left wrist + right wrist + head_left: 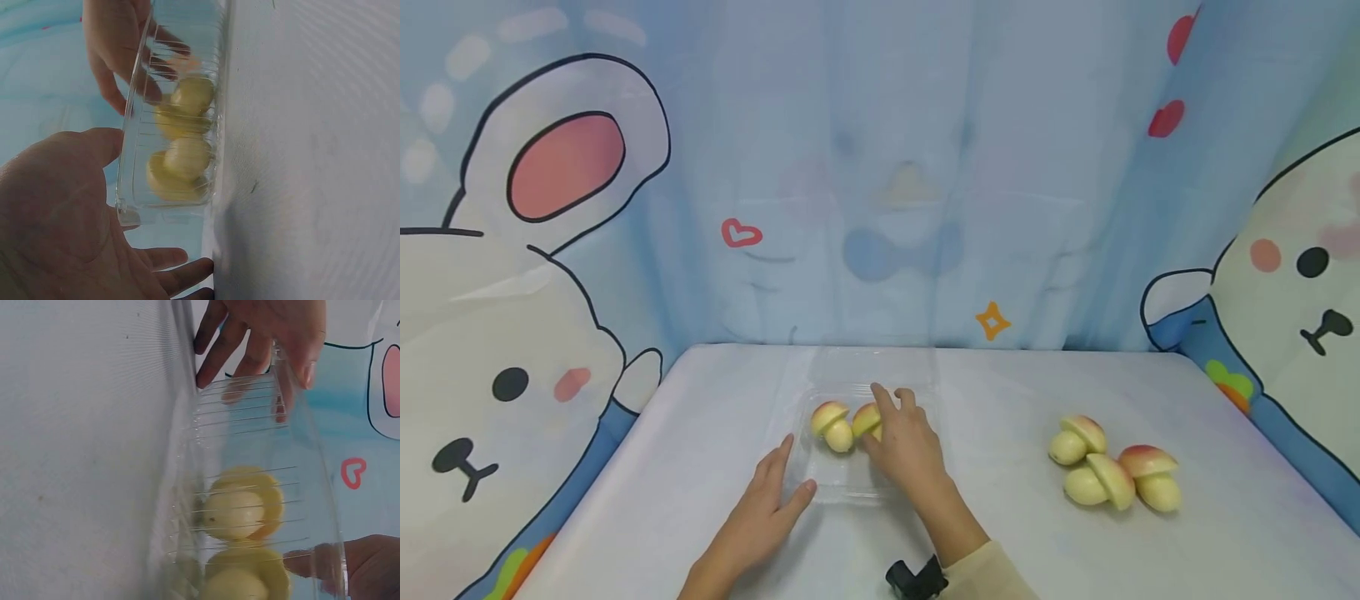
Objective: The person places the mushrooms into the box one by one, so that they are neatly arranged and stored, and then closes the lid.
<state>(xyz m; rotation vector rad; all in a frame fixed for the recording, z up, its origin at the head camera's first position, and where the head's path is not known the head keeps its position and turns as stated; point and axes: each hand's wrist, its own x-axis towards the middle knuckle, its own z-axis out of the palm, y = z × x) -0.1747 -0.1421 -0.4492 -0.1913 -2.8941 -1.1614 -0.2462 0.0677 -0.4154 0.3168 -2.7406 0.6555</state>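
The clear plastic tray sits on the counter near its middle, and 2 mushroom-shaped toy pieces already lie inside it: 1 mushroom toy toward the left of the tray and a second mushroom just beside it, under the right hand. That hand reaches into the tray, its fingers curled over the second mushroom's cap and touching it; whether they pinch it or are letting it go cannot be told. The left hand rests flat against the tray's near left corner, fingers straight and slightly apart, thumb at the rim. Off to the right, well apart from the tray, 3 more mushrooms lie in a cluster on the counter, touching one another. Judging from this, the filling looks under way: 2 of 5 pieces are in, 3 remain outside.
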